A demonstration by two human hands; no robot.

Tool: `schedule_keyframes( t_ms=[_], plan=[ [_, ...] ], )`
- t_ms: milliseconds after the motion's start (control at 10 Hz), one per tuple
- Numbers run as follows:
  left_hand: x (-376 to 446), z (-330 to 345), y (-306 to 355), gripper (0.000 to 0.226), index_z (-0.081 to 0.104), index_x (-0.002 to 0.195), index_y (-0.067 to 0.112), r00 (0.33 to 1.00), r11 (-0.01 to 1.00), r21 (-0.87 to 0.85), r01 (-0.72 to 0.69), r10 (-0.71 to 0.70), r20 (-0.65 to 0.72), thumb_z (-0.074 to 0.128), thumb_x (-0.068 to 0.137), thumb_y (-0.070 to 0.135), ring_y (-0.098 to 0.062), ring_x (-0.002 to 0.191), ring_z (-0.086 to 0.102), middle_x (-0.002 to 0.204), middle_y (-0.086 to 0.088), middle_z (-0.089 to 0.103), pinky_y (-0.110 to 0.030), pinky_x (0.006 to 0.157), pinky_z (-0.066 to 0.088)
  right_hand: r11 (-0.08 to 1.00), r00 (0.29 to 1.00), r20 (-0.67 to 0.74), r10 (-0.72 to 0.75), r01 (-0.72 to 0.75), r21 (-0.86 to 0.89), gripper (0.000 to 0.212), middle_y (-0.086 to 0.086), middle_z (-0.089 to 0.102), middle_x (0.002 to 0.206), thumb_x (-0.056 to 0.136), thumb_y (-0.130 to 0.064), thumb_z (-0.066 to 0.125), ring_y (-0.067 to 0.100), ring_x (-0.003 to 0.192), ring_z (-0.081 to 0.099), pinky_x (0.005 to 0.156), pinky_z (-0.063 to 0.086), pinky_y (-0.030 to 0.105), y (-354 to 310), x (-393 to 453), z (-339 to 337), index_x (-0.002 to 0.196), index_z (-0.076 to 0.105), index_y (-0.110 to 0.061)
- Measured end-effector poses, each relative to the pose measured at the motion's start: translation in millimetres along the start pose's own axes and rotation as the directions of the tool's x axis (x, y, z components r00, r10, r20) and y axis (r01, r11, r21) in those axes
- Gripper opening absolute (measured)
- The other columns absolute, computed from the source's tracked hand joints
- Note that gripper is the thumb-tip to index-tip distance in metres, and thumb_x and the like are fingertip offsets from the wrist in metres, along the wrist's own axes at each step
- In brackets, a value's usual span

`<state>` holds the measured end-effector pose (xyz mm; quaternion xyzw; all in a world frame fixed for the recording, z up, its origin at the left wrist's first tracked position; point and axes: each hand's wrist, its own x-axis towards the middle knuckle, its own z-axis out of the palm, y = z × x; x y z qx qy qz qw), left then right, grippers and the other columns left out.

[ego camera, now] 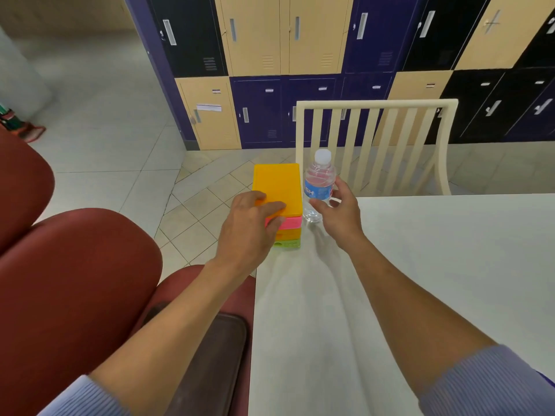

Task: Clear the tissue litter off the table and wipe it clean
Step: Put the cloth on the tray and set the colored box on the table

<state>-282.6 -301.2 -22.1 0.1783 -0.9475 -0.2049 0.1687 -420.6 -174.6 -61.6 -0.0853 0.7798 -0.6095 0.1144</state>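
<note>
Item: stacked boxes (pixel 277 202) at table (pixel 420 265) corner. You're gripping them w/ left hand (pixel 249 232), thumb on the side; right hand (pixel 339 211) is hovering half-open beside water bottle (pixel 319 183), prob. not touching. Tissue litter: none in view. Lift both clear before wiping.

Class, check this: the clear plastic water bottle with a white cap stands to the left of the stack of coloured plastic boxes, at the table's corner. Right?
Wrong side. In the head view, the clear plastic water bottle stands to the right of the stack of coloured plastic boxes, at the white table's corner.
</note>
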Motion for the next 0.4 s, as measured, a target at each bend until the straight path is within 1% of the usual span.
schedule_keyframes(
  t_ms=[200,400],
  plan=[
    [0,2,1,0.035,0.063,0.126,0.028,1.0,0.999,0.037,-0.012,0.012,0.014,0.06,0.092,0.036,-0.025,0.13,0.039,0.136,-0.008,0.051,-0.04,0.096,0.043,1.0,1.0,-0.001,-0.003,0.003,-0.01,0.062,0.002,0.051,0.14,0.087,-0.018,0.069,0.022,0.126,0.05,0.099,0.045,0.038,1,8,9,0.142,0.04,-0.024],
    [-4,-2,-4,0.043,0.056,0.133,0.03,0.998,0.998,0.034,-0.05,0.048,0.047,0.06,0.091,0.04,-0.022,0.135,0.035,0.144,-0.005,0.045,-0.038,0.102,0.04,1.0,0.999,0.043,0.022,-0.021,-0.021,0.069,0.0,0.041,0.15,0.09,-0.01,0.064,0.021,0.136,0.041,0.104,0.04,0.036,-1,-2,3,0.148,0.031,-0.027]
  ],
)
